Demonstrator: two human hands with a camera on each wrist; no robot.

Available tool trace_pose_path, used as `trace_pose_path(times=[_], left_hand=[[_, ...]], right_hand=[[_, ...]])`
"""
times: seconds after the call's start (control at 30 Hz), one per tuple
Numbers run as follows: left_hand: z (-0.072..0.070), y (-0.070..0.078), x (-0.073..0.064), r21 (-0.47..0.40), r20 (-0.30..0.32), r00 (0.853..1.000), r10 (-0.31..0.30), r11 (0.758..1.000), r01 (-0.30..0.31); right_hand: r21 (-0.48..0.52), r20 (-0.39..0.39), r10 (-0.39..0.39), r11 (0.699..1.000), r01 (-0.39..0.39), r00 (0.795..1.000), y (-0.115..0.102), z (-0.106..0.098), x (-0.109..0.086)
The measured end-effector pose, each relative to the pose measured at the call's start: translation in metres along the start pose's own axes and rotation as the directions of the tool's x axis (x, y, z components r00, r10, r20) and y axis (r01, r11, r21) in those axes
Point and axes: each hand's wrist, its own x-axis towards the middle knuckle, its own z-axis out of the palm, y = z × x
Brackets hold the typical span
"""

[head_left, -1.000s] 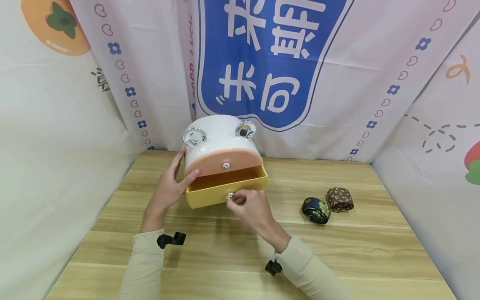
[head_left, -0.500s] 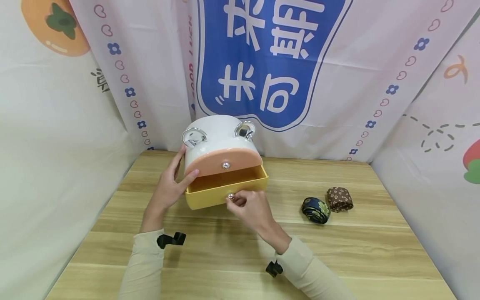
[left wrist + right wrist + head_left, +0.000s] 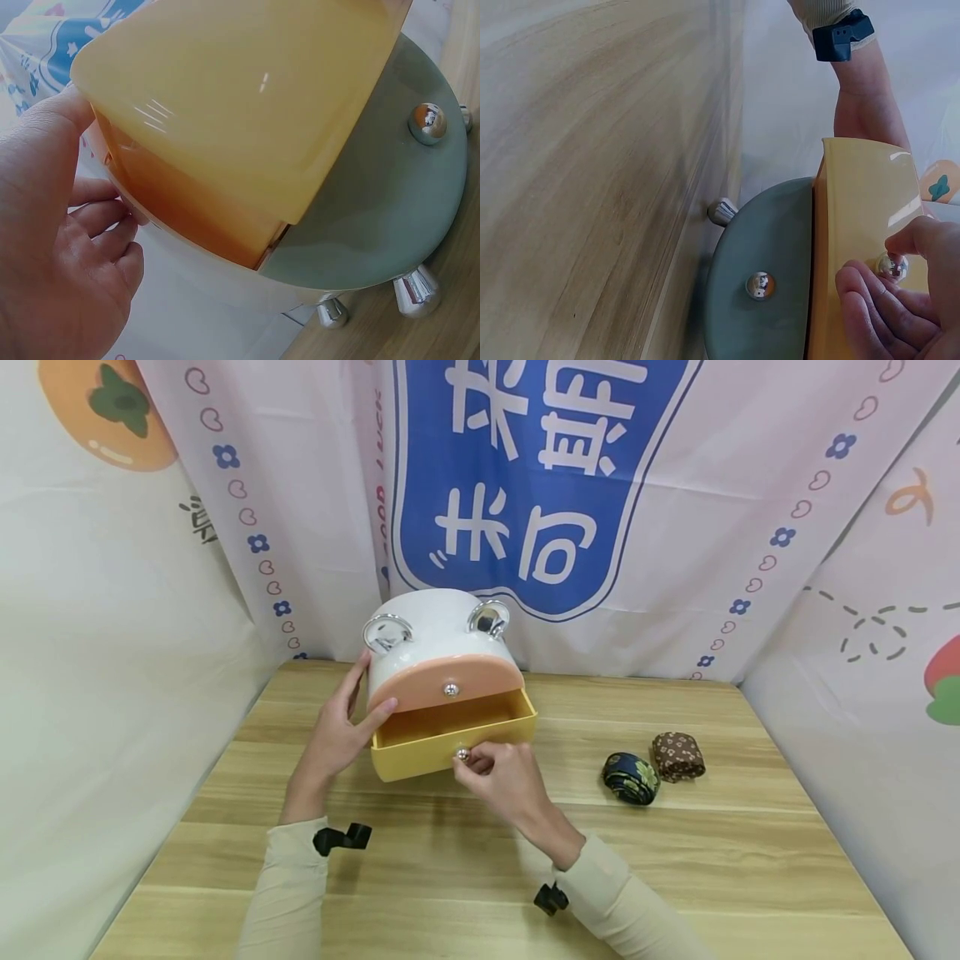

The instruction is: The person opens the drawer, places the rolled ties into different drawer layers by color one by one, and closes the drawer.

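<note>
A small white drawer cabinet (image 3: 431, 622) stands at the back of the table, with chrome rings on top, an orange upper drawer (image 3: 420, 683) and a yellow drawer (image 3: 420, 755) pulled partway out. Nothing shows inside the yellow drawer's visible part. Beneath it, a green bottom drawer (image 3: 757, 315) is closed. My left hand (image 3: 333, 739) holds the cabinet's left side, thumb at the front and fingers along the wall. Thumb and fingers of my right hand (image 3: 506, 777) pinch the yellow drawer's silver knob (image 3: 462, 754).
To the right lie two rolled neckties: a dark blue one with yellow-green flowers (image 3: 632, 778) and a brown patterned one (image 3: 678, 756). A printed cloth (image 3: 675, 568) hangs close behind the cabinet. Chrome feet (image 3: 417, 291) support the cabinet on the wooden table (image 3: 420, 893).
The yellow drawer has slid very slightly farther out, with the right hand keeping its pinch on the knob. My left hand stays in place on the cabinet.
</note>
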Motion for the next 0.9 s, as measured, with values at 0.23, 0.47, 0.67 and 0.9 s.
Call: trace_pose_path(times=[0.23, 0.47, 0.67, 0.9], left_hand=[[-0.0002, 0.0005, -0.0006, 0.004, 0.000, 1.000, -0.004, 1.000, 0.004], [-0.0007, 0.0005, -0.0001, 0.006, 0.003, 1.000, -0.006, 1.000, 0.006], [-0.0009, 0.0008, 0.0001, 0.007, 0.004, 1.000, -0.014, 1.000, 0.014], [-0.0008, 0.0005, 0.0008, 0.001, 0.004, 1.000, -0.013, 1.000, 0.013]], right_hand=[[-0.008, -0.017, -0.019, 1.000, 0.019, 1.000, 0.0010, 0.0007, -0.0017], [-0.010, -0.010, -0.027, 1.000, 0.027, 1.000, 0.0008, 0.0000, -0.0025], [-0.008, -0.014, -0.032, 0.999, 0.032, 0.999, 0.0000, -0.0003, -0.0033], [0.002, -0.011, -0.031, 1.000, 0.031, 0.999, -0.0006, -0.0010, -0.0041]])
